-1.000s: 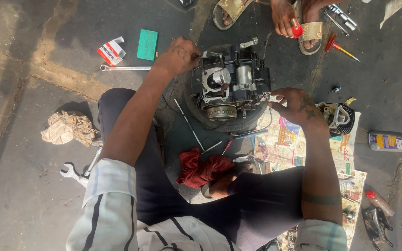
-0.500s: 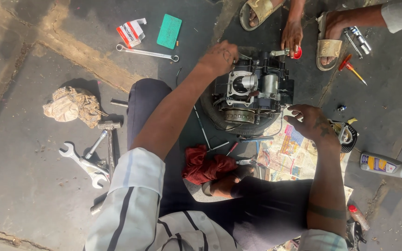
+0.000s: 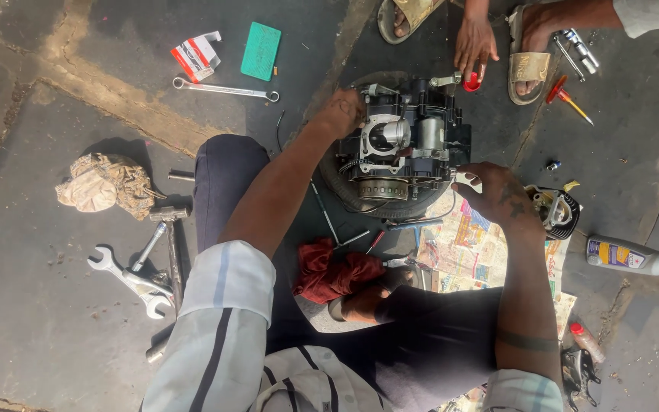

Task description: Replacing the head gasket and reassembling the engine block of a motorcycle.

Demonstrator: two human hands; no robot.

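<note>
A black and silver motorcycle engine (image 3: pixel 409 145) rests on a rubber tyre (image 3: pixel 342 187) on the ground in front of me. My left hand (image 3: pixel 341 113) grips the engine's left side near the cylinder opening. My right hand (image 3: pixel 497 194) lies against its right side, fingers curled at the casing edge. Across from me another person's hand (image 3: pixel 474 42) touches a small red cap (image 3: pixel 472 82) at the engine's far side.
A red rag (image 3: pixel 333 271) lies by my knee. Spanners (image 3: pixel 135 278) and a hammer (image 3: pixel 163 221) lie at left, a crumpled cloth (image 3: pixel 104 183) beyond. A long spanner (image 3: pixel 223 90), green pad (image 3: pixel 261 50), newspaper (image 3: pixel 470 248), cylinder part (image 3: pixel 554 210), oil bottle (image 3: pixel 631 255) and screwdriver (image 3: pixel 570 98) surround.
The view has swung so the engine sits more central. My left hand stayed on the engine's left side; my right hand moved closer to its right casing.
</note>
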